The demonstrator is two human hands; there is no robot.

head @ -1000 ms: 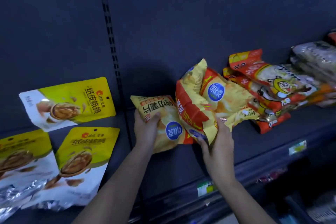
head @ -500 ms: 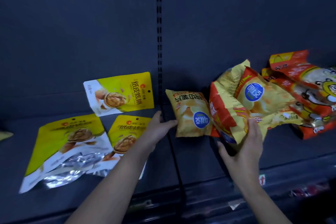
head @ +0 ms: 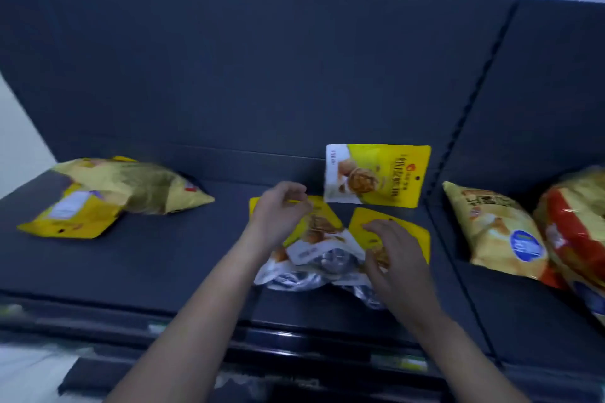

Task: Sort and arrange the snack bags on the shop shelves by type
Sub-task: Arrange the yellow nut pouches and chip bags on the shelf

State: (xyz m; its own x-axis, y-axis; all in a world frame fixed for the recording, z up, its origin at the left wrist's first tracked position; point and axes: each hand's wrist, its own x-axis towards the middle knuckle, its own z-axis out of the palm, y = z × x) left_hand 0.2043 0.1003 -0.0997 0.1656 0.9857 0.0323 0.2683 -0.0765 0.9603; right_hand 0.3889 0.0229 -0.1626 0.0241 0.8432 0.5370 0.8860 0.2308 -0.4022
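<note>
Shelf (head: 163,255): left hand (head: 278,213) curls at left pouch (head: 324,222) top, grip unclear; right hand (head: 396,255) lies spread on right pouch (head: 417,239).

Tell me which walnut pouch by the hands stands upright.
The rear pouch, propped against the back panel. The other two lie flat on the shelf: one under the left hand, one under the right hand.

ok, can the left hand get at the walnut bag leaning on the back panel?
Probably yes. The leaning walnut bag stands just beyond the left hand, with nothing between them. That hand may first have to let go of the flat walnut bag beneath it; blur hides whether it grips.
</note>
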